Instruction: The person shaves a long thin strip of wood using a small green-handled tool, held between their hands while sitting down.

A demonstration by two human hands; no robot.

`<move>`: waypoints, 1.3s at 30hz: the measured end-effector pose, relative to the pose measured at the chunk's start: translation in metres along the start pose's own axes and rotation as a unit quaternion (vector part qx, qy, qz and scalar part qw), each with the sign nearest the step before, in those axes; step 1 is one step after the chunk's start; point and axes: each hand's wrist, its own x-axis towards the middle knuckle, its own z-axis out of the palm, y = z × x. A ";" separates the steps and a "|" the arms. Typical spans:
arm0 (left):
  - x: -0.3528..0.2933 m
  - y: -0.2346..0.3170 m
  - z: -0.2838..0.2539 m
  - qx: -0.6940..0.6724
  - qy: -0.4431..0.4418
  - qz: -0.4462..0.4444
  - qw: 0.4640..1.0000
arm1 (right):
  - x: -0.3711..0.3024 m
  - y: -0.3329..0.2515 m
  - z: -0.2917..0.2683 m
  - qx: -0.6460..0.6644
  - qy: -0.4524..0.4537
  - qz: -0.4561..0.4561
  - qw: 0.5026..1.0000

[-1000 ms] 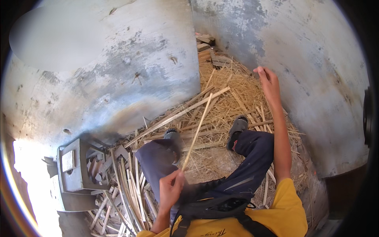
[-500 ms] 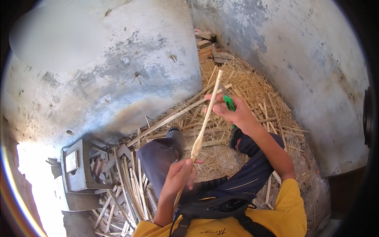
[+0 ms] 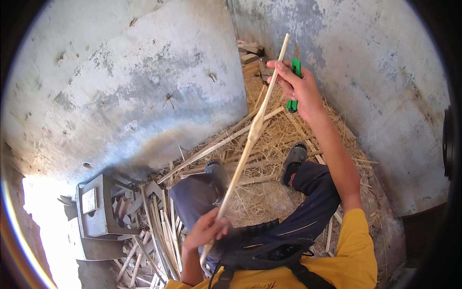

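Observation:
A long, pale wooden stick [image 3: 249, 144], with a knobby bulge along its length, slants from my waist up towards the far wall. Near its lower end, the fingers of my left hand [image 3: 207, 229] are wrapped round it, slightly smeared by motion. My right hand [image 3: 301, 86] is well up the stick, its thumb and fingertips pinching it below the tip. That same hand also keeps a green utility knife [image 3: 294, 89] against the palm, roughly upright. Whether its blade is out cannot be made out.
Straw and shavings [image 3: 269, 130] cover the ground around my shoes. Split wooden strips [image 3: 166, 226] are heaped at the left beside a grey metal box frame [image 3: 98, 207]. Two worn walls [image 3: 168, 72] meet ahead, with bricks [image 3: 250, 50] in the corner.
The stick has moved up and away from me, its tip now higher. My right hand has risen with the knife, which now stands more upright. My left hand has shifted lower and left.

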 end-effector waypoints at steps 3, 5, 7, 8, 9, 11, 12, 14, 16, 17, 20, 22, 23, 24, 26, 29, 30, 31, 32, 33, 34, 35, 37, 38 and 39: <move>-0.015 0.009 -0.022 0.015 0.051 0.018 0.998 | 0.006 -0.011 -0.003 0.009 0.000 -0.003 1.000; -0.023 0.015 -0.035 0.029 0.064 0.030 0.997 | 0.006 -0.008 -0.005 0.004 -0.003 -0.004 1.000; -0.029 0.015 -0.046 0.052 0.083 0.049 0.994 | 0.005 -0.002 -0.005 0.004 -0.003 -0.003 1.000; -0.033 0.020 -0.052 0.067 0.094 0.047 0.992 | 0.004 -0.001 -0.005 0.004 -0.003 -0.003 1.000; -0.035 0.022 -0.056 0.084 0.114 0.049 0.989 | 0.002 -0.001 -0.006 -0.008 0.004 -0.004 1.000; -0.041 0.029 -0.064 0.117 0.153 0.054 0.980 | -0.001 0.000 -0.005 -0.032 0.019 -0.004 0.999; -0.043 0.036 -0.066 0.124 0.176 0.062 0.975 | -0.001 0.000 -0.008 -0.064 0.027 -0.015 0.997; -0.045 0.035 -0.081 0.269 0.258 0.124 0.920 | 0.002 0.007 -0.019 -0.126 0.042 -0.038 0.990; -0.048 0.040 -0.087 0.396 0.367 0.168 0.825 | 0.007 0.023 -0.042 -0.212 0.006 -0.037 0.976; -0.052 0.051 -0.086 0.423 0.422 0.146 0.788 | 0.009 0.030 -0.055 -0.254 -0.014 -0.037 0.966; -0.060 0.081 -0.092 0.573 0.527 0.178 0.602 | -0.004 0.026 -0.066 -0.373 -0.184 0.082 0.906; -0.061 0.105 -0.100 0.612 0.555 0.146 0.544 | -0.017 0.039 -0.063 -0.385 -0.289 0.092 0.871; -0.061 0.115 -0.104 0.623 0.567 0.160 0.514 | -0.024 0.050 -0.060 -0.389 -0.341 0.095 0.850; -0.056 0.125 -0.108 0.633 0.576 0.176 0.486 | -0.035 0.062 -0.060 -0.388 -0.361 0.087 0.843; -0.045 0.154 -0.111 0.662 0.608 0.208 0.385 | -0.060 0.085 -0.058 -0.385 -0.401 0.078 0.827; -0.040 0.193 -0.120 0.596 0.630 0.355 0.350 | -0.096 0.121 -0.038 -0.329 -0.427 0.095 0.837; -0.033 0.205 -0.124 0.566 0.634 0.390 0.354 | -0.107 0.124 -0.029 -0.283 -0.413 0.101 0.860; -0.023 0.215 -0.126 0.533 0.637 0.425 0.361 | -0.118 0.121 -0.021 -0.239 -0.395 0.110 0.880; -0.019 0.224 -0.125 0.499 0.640 0.458 0.363 | -0.127 0.115 -0.012 -0.193 -0.380 0.116 0.897; -0.009 0.227 -0.125 0.410 0.643 0.498 0.413 | -0.134 0.112 -0.006 -0.157 -0.355 0.123 0.913; 0.006 0.225 -0.124 0.314 0.639 0.533 0.458 | -0.139 0.109 -0.001 -0.123 -0.330 0.128 0.927; 0.017 0.224 -0.119 0.214 0.626 0.562 0.496 | -0.144 0.107 0.003 -0.088 -0.304 0.133 0.939; 0.036 0.210 -0.093 0.136 0.564 0.498 0.644 | -0.156 0.104 0.003 -0.055 -0.267 0.153 0.950; 0.055 0.198 -0.078 0.087 0.501 0.492 0.706 | -0.163 0.105 0.001 -0.038 -0.253 0.165 0.952; 0.061 0.175 -0.067 0.070 0.440 0.451 0.773 | -0.168 0.107 0.005 -0.015 -0.251 0.173 0.952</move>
